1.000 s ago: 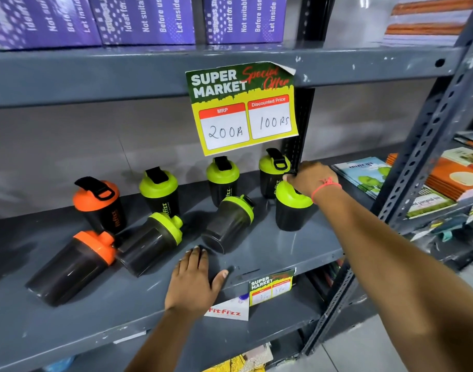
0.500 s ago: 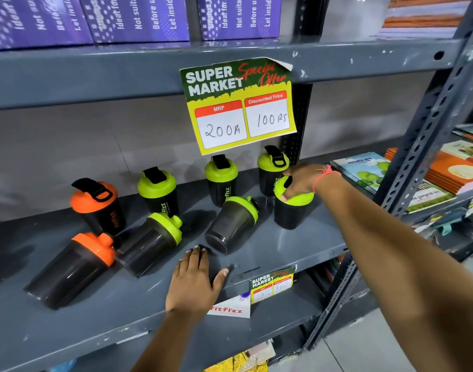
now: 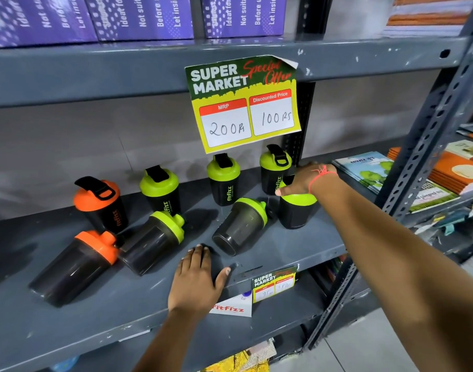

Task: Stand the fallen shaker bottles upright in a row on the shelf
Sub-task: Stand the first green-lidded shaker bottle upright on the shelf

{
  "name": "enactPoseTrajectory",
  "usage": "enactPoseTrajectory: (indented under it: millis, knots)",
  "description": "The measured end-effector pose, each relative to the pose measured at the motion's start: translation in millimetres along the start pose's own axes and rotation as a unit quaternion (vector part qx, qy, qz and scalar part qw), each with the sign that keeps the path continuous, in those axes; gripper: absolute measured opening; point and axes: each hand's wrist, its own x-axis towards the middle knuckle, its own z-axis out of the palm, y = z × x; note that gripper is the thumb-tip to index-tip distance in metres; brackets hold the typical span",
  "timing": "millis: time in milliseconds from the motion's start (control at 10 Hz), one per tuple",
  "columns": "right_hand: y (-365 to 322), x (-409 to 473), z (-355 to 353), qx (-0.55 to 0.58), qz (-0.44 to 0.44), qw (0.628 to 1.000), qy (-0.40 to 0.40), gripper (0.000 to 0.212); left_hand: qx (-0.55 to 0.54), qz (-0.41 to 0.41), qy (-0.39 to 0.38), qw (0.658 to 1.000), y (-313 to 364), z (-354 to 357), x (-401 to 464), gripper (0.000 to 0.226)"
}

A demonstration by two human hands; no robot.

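a grey metal shelf (image 3: 297, 245) holds eight dark, tapered shaker bottles. at the far side four stand upright in a row: an orange-lidded bottle (image 3: 102, 204) on the left, then three green-lidded ones (image 3: 161, 193), (image 3: 224, 181), (image 3: 273, 170), each with a black flip loop on top. nearer, three lie on their sides with lids pointing far-right: an orange-lidded fallen bottle (image 3: 74, 267) at the left, a green-lidded fallen bottle (image 3: 155, 241) touching it, and another green fallen bottle (image 3: 239, 226) right of middle. just right of that one stands a front green bottle (image 3: 295, 212), upright, close in front of the rightmost back-row bottle. the bodies look like smoky translucent plastic, the lids glossy and domed.

a yellow and green price sign (image 3: 243, 103) hangs from the shelf above, covering the space over the back row. purple boxes (image 3: 138, 17) sit on that upper shelf. books (image 3: 364, 170) lie flat on the far right, beyond a perforated upright post (image 3: 428, 135).

the right hand (image 3: 305, 181), a red thread at its wrist, reaches across with the arm stretched out, fingers resting on the lid of the front green bottle; whether they clamp it i cannot tell. the left hand (image 3: 196, 280) lies flat on the near shelf edge, palm down, fingers together, thumb spread, holding nothing.
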Motion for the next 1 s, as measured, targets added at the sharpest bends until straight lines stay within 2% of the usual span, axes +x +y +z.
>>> enactPoseTrajectory:
  millis: [100,300,400,700,1000]
  knots:
    - [6,2,-12,0.007,-0.006,1.000,-0.006,0.094,0.002,0.000,0.001,1.000,0,0,1,0.117]
    - [11,3,-18,-0.098,-0.078,0.990,-0.064,0.087,-0.002,-0.002,0.004,1.000,1,1,1,0.111]
    - [14,7,-13,-0.077,-0.088,0.991,-0.071,0.086,0.001,-0.002,-0.004,1.000,1,0,1,0.109]
    - [13,12,-6,0.005,-0.040,0.999,-0.023,0.078,0.015,-0.016,-0.042,0.999,2,-1,2,0.093]
    - [2,14,-2,0.011,-0.010,1.000,0.014,0.081,0.002,-0.001,-0.007,1.000,1,2,2,0.106]
